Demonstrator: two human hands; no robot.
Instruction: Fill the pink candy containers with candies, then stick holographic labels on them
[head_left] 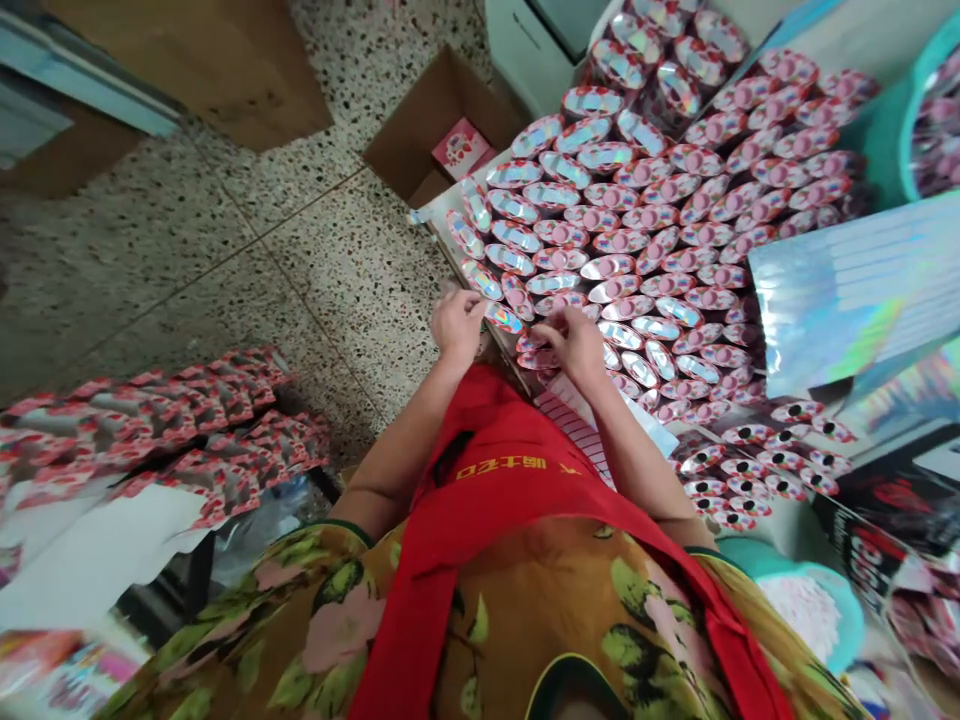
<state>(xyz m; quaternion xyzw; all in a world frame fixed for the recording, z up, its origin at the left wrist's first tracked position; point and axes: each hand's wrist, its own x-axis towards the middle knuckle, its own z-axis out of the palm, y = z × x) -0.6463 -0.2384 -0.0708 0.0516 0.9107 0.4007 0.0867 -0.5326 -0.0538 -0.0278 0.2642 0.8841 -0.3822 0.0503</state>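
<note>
At the near left corner of the packed table, my left hand (457, 325) pinches with thumb and forefinger at the left end of a shiny holographic sticker (503, 317) lying over an oval bottle top. My right hand (576, 345) is just right of it, fingers curled and tips together above a red-and-pink bottle (534, 343); whether anything is between them is hidden. Around both hands stand many upright oval bottles. Some show pink caps (615, 240), others carry holographic stickers over their tops (516, 235).
Holographic sticker sheets (847, 290) lie on the right. An open cardboard box (450, 125) sits on the floor beyond the table. Turquoise tubs (892, 140) stand at right. Rows of red-and-white printed cartons (150, 410) are at left. A striped sheet (574, 425) lies near my right forearm.
</note>
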